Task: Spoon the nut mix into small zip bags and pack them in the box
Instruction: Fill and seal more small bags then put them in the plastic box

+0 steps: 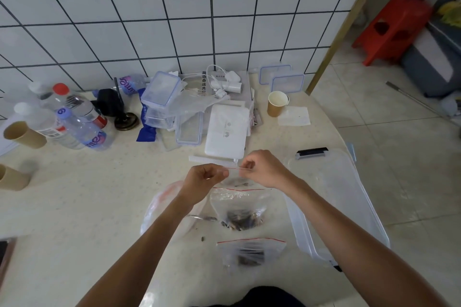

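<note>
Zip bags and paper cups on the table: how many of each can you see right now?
Zip bags with red strips: 3 (one pinched at its top by both hands, one lying below it, one nearest the person)
Paper cups: 3 ()
Total: 6

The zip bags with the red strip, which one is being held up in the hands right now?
The farthest zip bag: the left hand and right hand pinch its red strip. The other two lie flat on the table, nearer the person.
</note>
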`<action>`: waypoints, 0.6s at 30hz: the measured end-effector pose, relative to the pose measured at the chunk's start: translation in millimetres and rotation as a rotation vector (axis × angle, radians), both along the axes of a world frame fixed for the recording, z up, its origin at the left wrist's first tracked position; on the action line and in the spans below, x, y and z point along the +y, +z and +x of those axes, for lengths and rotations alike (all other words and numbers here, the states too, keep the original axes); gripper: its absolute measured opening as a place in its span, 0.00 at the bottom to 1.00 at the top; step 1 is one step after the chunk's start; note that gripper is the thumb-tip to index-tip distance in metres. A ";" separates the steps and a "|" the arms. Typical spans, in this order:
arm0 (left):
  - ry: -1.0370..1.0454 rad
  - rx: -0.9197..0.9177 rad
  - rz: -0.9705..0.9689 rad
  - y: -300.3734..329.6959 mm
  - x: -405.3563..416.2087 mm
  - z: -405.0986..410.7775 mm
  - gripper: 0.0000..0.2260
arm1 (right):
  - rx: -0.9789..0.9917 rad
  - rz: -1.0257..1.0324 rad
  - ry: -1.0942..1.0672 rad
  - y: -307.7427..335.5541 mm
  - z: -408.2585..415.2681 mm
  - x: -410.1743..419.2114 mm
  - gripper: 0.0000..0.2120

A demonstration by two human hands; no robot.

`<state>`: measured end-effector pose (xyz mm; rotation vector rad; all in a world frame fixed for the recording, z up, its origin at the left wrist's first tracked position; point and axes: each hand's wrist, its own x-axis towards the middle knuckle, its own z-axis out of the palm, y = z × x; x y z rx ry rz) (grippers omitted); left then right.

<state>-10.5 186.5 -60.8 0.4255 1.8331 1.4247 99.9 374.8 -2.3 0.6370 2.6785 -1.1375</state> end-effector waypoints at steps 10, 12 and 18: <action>0.189 -0.031 0.051 -5.0 -13.5 -4.9 0.01 | -0.003 0.059 -0.001 3.2 -23.5 -24.3 0.05; 0.175 -0.013 0.058 -4.3 -11.4 -3.6 0.03 | 0.021 0.049 0.021 3.3 -25.4 -26.6 0.06; 0.099 0.080 0.059 -1.3 -6.9 -3.6 0.06 | 0.047 0.016 0.074 -1.8 -26.3 -25.9 0.06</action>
